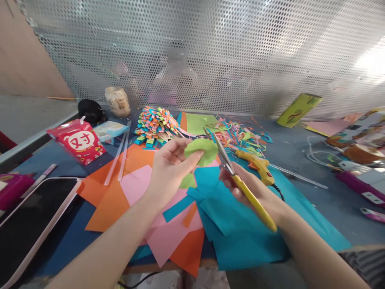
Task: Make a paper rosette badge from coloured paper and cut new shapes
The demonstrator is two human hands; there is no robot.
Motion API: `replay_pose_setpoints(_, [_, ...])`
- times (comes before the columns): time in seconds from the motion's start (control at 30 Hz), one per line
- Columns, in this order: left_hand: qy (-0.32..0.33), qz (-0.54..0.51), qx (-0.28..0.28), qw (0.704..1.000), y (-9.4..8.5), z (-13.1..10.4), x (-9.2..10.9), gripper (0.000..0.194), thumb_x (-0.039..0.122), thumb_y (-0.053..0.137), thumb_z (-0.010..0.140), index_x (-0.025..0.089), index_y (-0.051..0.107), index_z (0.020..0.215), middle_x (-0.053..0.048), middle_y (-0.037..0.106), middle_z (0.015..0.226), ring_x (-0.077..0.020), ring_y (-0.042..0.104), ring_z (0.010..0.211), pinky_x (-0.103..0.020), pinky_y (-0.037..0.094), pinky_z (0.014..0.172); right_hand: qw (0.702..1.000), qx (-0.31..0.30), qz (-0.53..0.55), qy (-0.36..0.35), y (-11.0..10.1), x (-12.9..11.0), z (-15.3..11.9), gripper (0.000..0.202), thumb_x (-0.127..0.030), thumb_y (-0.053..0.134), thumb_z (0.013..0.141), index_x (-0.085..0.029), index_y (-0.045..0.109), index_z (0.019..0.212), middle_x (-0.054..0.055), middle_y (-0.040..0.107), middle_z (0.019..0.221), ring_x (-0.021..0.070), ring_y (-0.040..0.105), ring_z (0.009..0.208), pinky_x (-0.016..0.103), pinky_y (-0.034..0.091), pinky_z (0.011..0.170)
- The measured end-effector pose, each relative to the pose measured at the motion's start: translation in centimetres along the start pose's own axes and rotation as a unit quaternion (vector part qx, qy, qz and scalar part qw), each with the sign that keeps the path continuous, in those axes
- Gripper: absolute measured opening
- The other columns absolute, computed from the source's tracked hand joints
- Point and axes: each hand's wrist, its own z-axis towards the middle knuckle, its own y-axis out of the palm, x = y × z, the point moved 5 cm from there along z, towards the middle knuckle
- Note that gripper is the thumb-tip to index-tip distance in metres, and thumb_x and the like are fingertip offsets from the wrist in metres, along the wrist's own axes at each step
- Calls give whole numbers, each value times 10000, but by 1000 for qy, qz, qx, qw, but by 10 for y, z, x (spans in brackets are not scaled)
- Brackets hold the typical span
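Pinched between the thumb and fingers of my left hand (174,158) is a light green paper piece (207,149) with a wavy, rounded edge. My right hand (248,182) grips a pair of scissors (254,202) with yellow handles. The scissor blades point away from me, parted a little, right beside the green paper's right edge; whether they touch it I cannot tell. Below both hands lie orange paper (105,206), pink paper (168,241) and blue paper (243,241). Small blue and orange strips rest on the pink sheets.
Behind my hands sit a multicoloured paper-strip bundle (156,124) and a pile of paper shreds (240,134). A yellow glue gun (258,166) lies to the right, clear glue sticks (116,158) to the left. A red snack bag (78,140), a jar (117,101) and a phone (33,228) are also left.
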Motion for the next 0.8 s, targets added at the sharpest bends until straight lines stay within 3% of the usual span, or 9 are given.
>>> replay_pose_setpoints(0.37, [-8, -20, -23, 999, 3, 0, 0, 190, 203, 751, 609, 155, 615, 731, 31, 623, 646, -44, 511, 443, -164, 420, 390, 999, 18, 46, 1, 1, 3, -3, 480, -679, 450, 784, -210, 447, 884, 43, 489, 841, 168, 479, 727, 280, 440, 617])
replay_pose_setpoints(0.8, [25, -1, -10, 1000, 2, -2, 4, 166, 188, 744, 628, 161, 618, 733, 17, 647, 690, -69, 570, 544, -161, 418, 415, 998, 43, 44, 11, -1, 1, -4, 476, -656, 503, 766, -205, 519, 921, 42, 531, 783, 159, 489, 667, 260, 438, 562])
